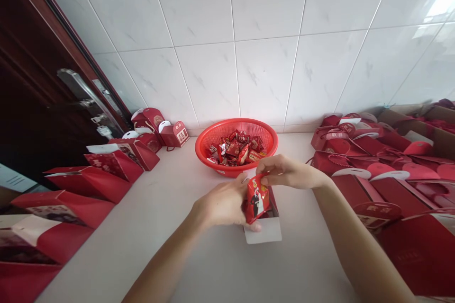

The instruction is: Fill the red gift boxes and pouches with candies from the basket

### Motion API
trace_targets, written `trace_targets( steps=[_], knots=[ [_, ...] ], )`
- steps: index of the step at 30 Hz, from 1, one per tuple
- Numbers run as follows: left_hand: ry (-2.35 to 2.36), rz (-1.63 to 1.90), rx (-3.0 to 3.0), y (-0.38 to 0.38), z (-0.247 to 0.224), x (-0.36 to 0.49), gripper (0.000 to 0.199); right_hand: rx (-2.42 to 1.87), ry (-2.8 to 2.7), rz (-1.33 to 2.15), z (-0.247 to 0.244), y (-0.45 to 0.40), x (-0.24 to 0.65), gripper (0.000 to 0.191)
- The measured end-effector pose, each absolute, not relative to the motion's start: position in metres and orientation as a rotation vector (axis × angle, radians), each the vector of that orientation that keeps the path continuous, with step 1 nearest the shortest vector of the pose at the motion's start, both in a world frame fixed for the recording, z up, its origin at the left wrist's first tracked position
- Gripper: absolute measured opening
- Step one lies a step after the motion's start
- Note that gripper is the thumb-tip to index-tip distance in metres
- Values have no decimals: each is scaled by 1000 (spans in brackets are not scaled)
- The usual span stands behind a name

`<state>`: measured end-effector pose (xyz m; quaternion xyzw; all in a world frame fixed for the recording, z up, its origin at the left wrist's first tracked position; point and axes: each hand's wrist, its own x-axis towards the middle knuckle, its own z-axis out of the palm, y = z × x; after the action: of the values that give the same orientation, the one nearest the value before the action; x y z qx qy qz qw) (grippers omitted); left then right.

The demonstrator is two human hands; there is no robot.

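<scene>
One red basket (221,131) is standing at the middle of my head view, and I am placing everything else by it. It is holding a heap of red wrapped packets (236,148), and a white tiled wall (270,71) is rising just behind it. In front of the red basket, above the pale tabletop (149,218), I am gripping a small open box (263,233) with the left hand (223,202), which is curling around the box's left side; the held packet is hiding part of that grip. With the right hand (291,173) I am pinching a single red packet (259,201) by its upper end, between thumb and fingers. This packet, showing a printed figure in black, is tilting over the box's opening, near the front of the red basket; I cannot tell how far it is reaching inside. A white flap is pointing away from the red basket. Left of the red basket, a row of red boxes (110,184) is stretching towards me, with a dark door (39,57) standing beyond. Right of the red basket, more red cartons (394,194) are crowding together.
</scene>
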<state>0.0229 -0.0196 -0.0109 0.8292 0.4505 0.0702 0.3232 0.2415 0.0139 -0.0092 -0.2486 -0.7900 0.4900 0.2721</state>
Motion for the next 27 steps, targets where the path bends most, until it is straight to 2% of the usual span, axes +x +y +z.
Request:
trace_targets(
  steps=[7,10,14,19,27],
  knots=[
    [1216,-42,2252,-14,-5,23,91,-1155,-2338,1007,-8,10,242,15],
    [1235,-116,2270,-13,-4,22,90,-1343,-2457,873,-5,5,236,20],
    [1288,-163,2267,-13,-2,23,86,-1376,-2706,561,-9,3,227,22],
    [1348,-200,2298,-14,0,24,85,-1410,-2922,445,-18,0,211,16],
    [1296,-111,2302,-13,-5,23,95,-1661,-2838,300,-18,-11,191,34]
  ],
)
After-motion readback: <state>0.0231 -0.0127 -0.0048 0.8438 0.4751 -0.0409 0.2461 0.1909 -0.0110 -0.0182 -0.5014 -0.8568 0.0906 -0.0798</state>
